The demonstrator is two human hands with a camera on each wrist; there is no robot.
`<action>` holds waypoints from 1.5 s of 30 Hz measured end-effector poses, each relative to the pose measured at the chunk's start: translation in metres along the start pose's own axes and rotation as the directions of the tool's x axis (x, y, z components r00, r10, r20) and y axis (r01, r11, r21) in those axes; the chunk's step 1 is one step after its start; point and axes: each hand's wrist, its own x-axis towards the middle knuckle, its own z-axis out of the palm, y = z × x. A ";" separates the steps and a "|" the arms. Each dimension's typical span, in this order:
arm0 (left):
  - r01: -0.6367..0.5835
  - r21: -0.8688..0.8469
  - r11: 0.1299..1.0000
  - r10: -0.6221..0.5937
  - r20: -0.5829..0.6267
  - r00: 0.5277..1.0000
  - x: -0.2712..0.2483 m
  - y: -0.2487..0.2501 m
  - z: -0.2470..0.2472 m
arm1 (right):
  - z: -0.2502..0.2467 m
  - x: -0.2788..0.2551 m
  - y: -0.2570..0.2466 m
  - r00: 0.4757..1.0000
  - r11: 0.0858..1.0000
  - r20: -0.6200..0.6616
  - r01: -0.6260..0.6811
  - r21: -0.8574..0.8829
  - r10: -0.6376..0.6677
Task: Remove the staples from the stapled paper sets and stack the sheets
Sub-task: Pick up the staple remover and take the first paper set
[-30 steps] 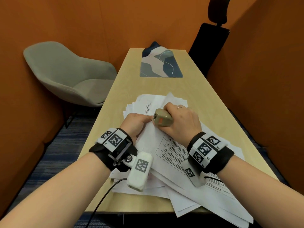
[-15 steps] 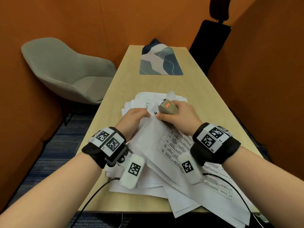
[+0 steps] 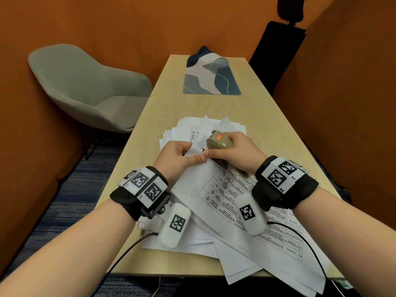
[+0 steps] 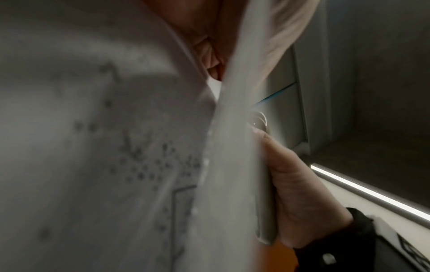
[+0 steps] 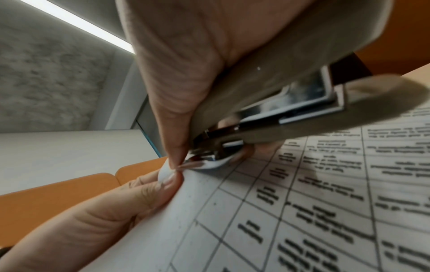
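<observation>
A loose heap of white printed sheets covers the near half of the wooden table. My left hand pinches the top corner of a stapled paper set printed with a table, thumb on top. My right hand grips a beige stapler with an orange label, its metal tail tip against that same corner. In the right wrist view the stapler has its metal blade at the paper corner, beside my left thumb. The left wrist view is mostly blurred paper. The staple itself is hidden.
A patterned blue-and-beige mat lies at the table's far end. A grey shell chair stands left of the table, a black office chair at the far right. Orange walls close in on both sides. Cables trail off my wrists over the near edge.
The stapler has turned in my right hand so its metal tail now meets the corner. My left hand has shifted its pinch onto that corner, thumb stretched toward the tool.
</observation>
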 end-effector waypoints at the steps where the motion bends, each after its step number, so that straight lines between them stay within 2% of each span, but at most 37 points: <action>1: -0.006 -0.003 1.000 0.006 0.005 1.000 0.000 0.000 0.000 | 0.000 0.000 0.000 1.000 1.000 0.012 -0.007 0.018 0.007; 6: -0.049 0.061 0.997 0.049 0.006 0.999 -0.001 -0.001 -0.002 | -0.002 -0.004 -0.001 0.988 0.969 0.152 -0.071 0.235 0.035; 8: -0.063 0.085 0.994 0.065 -0.019 0.998 0.000 -0.002 -0.004 | -0.001 -0.005 0.000 0.986 0.962 0.161 -0.081 0.261 0.039; 13: -0.121 0.224 0.967 0.128 -0.017 0.992 0.002 -0.003 -0.003 | -0.002 -0.001 0.004 1.000 0.997 0.014 -0.011 0.082 0.009; 18: -0.124 0.267 0.956 0.135 -0.020 0.991 0.003 -0.003 -0.002 | -0.007 -0.006 0.005 0.998 0.998 0.046 0.039 -0.046 -0.037; 21: -0.117 0.297 0.948 0.132 -0.031 0.991 0.003 -0.002 0.001 | -0.009 -0.007 0.010 0.999 0.998 -0.001 0.040 -0.038 -0.040; 26: -0.089 0.246 0.965 0.096 -0.018 0.995 -0.005 -0.002 0.002 | -0.004 -0.007 0.009 0.995 0.995 -0.033 0.093 -0.027 -0.094; 30: -0.058 0.181 0.982 0.066 -0.041 0.997 -0.010 -0.005 -0.001 | 0.003 -0.006 0.007 0.996 0.996 0.049 0.068 0.064 -0.071; 33: -0.045 0.176 0.983 0.055 -0.055 0.997 -0.012 -0.008 -0.001 | 0.005 -0.006 0.004 0.995 0.958 0.094 -0.014 0.288 -0.014; 35: -0.050 0.180 0.982 0.061 -0.059 0.996 -0.012 -0.010 -0.001 | 0.005 -0.006 0.000 0.994 0.939 0.107 -0.031 0.342 -0.006; 39: -0.061 0.208 0.976 0.075 -0.062 0.995 -0.010 -0.007 -0.005 | -0.003 -0.005 -0.003 0.998 0.998 -0.003 0.066 0.016 -0.066; 42: -0.077 0.274 0.959 0.089 -0.033 0.995 -0.005 -0.009 -0.008 | -0.030 -0.015 -0.001 0.997 0.994 -0.064 0.042 -0.100 -0.049; 45: -0.107 0.373 0.922 0.116 -0.003 0.993 0.000 -0.011 -0.010 | -0.078 -0.045 0.013 0.988 0.952 -0.147 -0.079 -0.295 0.036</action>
